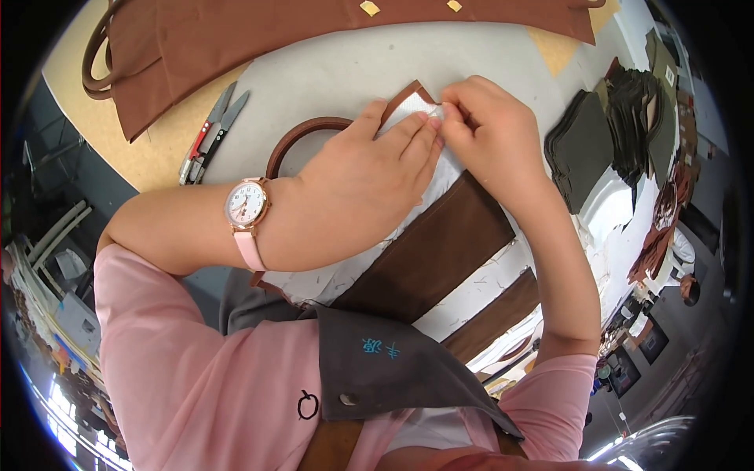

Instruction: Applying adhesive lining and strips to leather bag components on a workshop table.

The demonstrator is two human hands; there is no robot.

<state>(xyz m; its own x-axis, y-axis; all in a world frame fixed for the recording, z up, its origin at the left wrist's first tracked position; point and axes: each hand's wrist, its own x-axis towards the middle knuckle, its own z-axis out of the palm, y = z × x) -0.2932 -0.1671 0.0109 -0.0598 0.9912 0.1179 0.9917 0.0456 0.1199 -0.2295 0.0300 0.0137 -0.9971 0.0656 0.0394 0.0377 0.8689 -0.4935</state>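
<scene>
A brown leather bag piece (424,251) with white lining lies across the table's near edge and my lap. Its rounded handle (308,129) sticks out behind my left wrist. My left hand (365,169) rests flat on the white-backed upper part (412,106), fingers stretched toward the corner. At that corner, the thumb and bent fingers of my right hand (487,129) pinch the brown-bordered edge of the bag piece. What lies inside the pinch is hidden. Loose threads show along the lining.
Two thread snips (210,133) with red-and-grey handles lie left of my hands. A larger brown bag piece (314,39) with a handle spans the far side of the table. Stacks of dark cut pieces (581,141) stand at the right. Another person (682,259) sits farther right.
</scene>
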